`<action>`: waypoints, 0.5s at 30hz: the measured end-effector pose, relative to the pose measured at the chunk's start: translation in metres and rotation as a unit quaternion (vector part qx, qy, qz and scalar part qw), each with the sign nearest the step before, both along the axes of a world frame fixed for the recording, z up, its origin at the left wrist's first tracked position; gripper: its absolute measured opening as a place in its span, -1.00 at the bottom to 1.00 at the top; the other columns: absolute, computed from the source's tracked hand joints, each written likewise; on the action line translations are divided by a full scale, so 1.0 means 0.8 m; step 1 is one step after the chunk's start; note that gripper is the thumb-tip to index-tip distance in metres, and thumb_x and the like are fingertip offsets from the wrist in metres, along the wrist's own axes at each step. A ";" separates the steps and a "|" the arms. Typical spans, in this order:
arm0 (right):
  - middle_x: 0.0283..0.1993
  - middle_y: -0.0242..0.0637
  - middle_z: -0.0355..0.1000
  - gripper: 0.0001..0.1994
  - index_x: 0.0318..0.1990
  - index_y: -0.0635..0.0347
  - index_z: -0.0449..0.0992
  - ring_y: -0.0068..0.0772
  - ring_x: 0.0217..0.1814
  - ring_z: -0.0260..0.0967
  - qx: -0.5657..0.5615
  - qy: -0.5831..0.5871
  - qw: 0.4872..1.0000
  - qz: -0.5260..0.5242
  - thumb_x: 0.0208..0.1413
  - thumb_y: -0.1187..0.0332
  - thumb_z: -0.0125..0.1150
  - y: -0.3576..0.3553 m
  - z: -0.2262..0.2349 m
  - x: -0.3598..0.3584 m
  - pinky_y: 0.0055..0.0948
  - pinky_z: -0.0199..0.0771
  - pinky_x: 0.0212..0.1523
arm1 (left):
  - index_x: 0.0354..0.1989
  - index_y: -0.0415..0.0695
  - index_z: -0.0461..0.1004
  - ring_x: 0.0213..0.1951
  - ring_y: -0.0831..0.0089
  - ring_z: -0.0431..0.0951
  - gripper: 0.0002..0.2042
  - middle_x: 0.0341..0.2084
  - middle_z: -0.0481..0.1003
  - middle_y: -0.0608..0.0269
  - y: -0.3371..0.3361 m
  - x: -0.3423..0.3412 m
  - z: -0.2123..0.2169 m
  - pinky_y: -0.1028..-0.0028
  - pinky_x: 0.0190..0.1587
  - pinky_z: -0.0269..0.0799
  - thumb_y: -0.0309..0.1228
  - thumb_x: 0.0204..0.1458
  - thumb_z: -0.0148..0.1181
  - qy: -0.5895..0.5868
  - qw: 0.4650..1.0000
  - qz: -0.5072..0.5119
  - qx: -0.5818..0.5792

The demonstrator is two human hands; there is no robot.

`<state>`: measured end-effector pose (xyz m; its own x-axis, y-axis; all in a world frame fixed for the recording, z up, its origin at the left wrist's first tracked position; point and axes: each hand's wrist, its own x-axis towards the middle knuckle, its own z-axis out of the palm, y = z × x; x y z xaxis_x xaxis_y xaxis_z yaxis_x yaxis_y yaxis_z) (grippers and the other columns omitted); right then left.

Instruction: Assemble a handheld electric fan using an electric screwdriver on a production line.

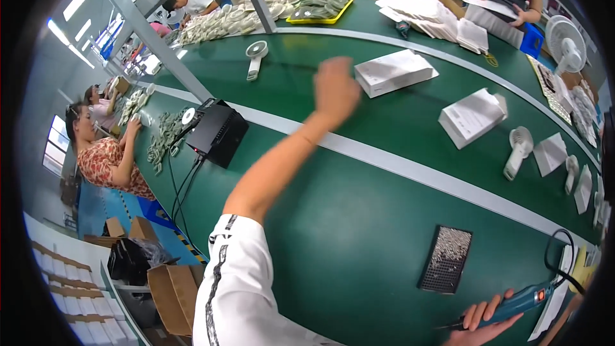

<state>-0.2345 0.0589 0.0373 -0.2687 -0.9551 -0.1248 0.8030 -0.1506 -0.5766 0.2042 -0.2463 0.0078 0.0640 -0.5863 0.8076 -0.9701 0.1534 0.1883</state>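
Two hands were at work: the left hand (pixel 336 90), blurred and seemingly a closed, empty fist, reached up-frame over the green desk (pixel 359 230) toward the flat white cardboard box (pixel 394 72) just to its right, long axis sloping up-right; the right hand (pixel 482 325) gripped a blue electric screwdriver (pixel 520 302) at lower right.

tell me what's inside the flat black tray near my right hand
The black tray holds rows of tiny pale pieces, probably screws, too small to tell. Nothing covers it. The right hand holds a blue power screwdriver beside it.
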 end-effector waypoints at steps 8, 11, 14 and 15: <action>-0.70 -0.36 0.09 -0.38 -0.10 0.17 0.29 -0.47 -0.91 -0.04 -0.011 0.049 0.995 -0.089 0.24 -0.24 -0.46 -0.025 -0.018 -0.001 -0.47 0.01 -0.96 | 0.22 0.13 0.28 0.16 -0.15 0.29 -0.31 0.16 0.31 -0.01 -0.060 0.161 -0.016 -0.23 0.13 0.13 0.18 -0.09 0.13 0.135 0.889 0.352 0.261; -0.69 -0.38 0.12 -0.32 -0.13 0.12 0.31 -0.47 -0.89 -0.02 0.050 0.024 0.997 -0.048 0.15 -0.36 -0.44 -0.040 -0.025 0.011 -0.43 0.06 -0.88 | 0.22 -0.05 0.25 0.11 0.15 0.40 -0.32 0.08 0.38 -0.06 -0.008 0.238 0.009 0.26 0.09 0.34 0.09 -0.01 0.15 0.132 0.815 0.448 0.343; -0.68 -0.39 0.13 -0.31 -0.15 0.11 0.29 -0.48 -0.87 0.00 0.038 0.017 0.997 -0.066 0.14 -0.37 -0.48 -0.027 -0.028 -0.002 -0.42 0.08 -0.84 | 0.21 -0.02 0.29 0.17 0.26 0.28 -0.34 0.13 0.33 0.00 -0.125 0.216 -0.050 0.15 0.11 0.24 0.10 -0.02 0.17 0.118 0.890 0.312 0.312; -0.67 -0.39 0.14 -0.31 -0.16 0.11 0.28 -0.49 -0.87 0.00 0.033 0.017 0.997 -0.071 0.15 -0.37 -0.50 -0.017 -0.024 -0.002 -0.42 0.09 -0.84 | 0.20 0.00 0.31 0.20 0.32 0.23 -0.35 0.16 0.30 0.02 -0.141 0.264 -0.066 0.10 0.12 0.19 0.10 -0.02 0.18 0.112 0.910 0.275 0.289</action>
<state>-0.2365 0.0456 0.0183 -0.4063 -0.8968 -0.1751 0.7558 -0.2222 -0.6159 0.4151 -0.3591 -0.0453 0.6018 -0.7382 0.3047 -0.7971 -0.5316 0.2864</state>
